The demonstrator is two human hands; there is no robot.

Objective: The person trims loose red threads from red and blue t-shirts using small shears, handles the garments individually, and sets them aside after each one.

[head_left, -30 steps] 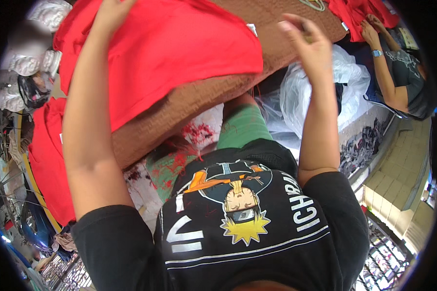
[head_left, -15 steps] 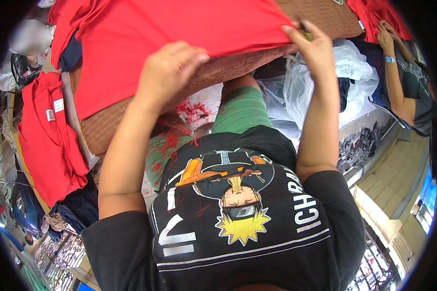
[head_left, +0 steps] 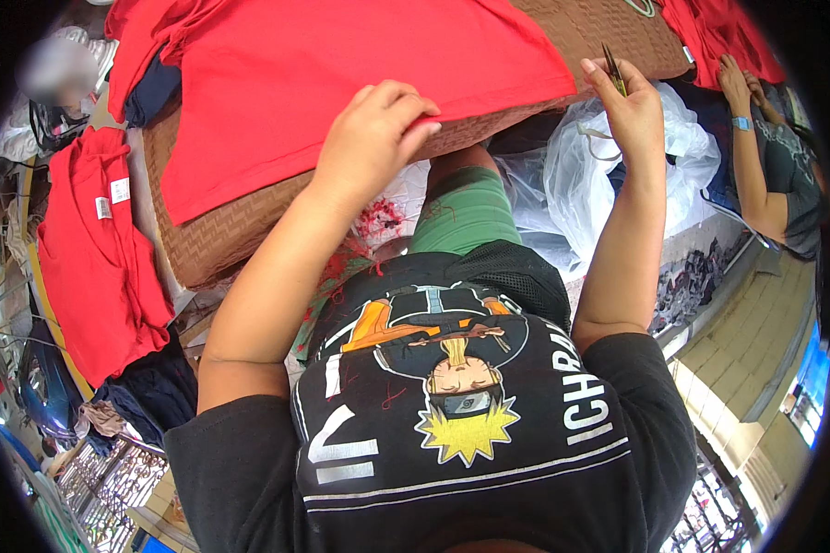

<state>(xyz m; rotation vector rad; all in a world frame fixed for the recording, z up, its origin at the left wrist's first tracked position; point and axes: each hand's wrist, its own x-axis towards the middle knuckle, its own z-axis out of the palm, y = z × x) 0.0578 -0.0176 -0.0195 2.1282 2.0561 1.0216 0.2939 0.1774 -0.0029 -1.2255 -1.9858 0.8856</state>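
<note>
A red garment (head_left: 341,83) is spread over a brown woven-patterned padded surface (head_left: 212,230), its hem running along the near edge. My left hand (head_left: 373,138) is closed on that hem near its middle, with a bit of red fabric showing at the fingertips. Beyond the garment's right corner, my right hand (head_left: 638,120) is raised and apart from the cloth. It holds small pointed thread snips (head_left: 613,72), blades upward; part of the tool is hidden by the fingers.
Red garments with white tags (head_left: 101,249) hang at the left. Clear plastic bags (head_left: 572,175) lie below the right edge of the work surface. Red thread scraps (head_left: 378,221) are near my lap. Another person's arm (head_left: 752,175) reaches to red cloth at the far right.
My right hand has left the garment's right corner and shifted right, showing the snips. My left hand has slid rightward along the hem.
</note>
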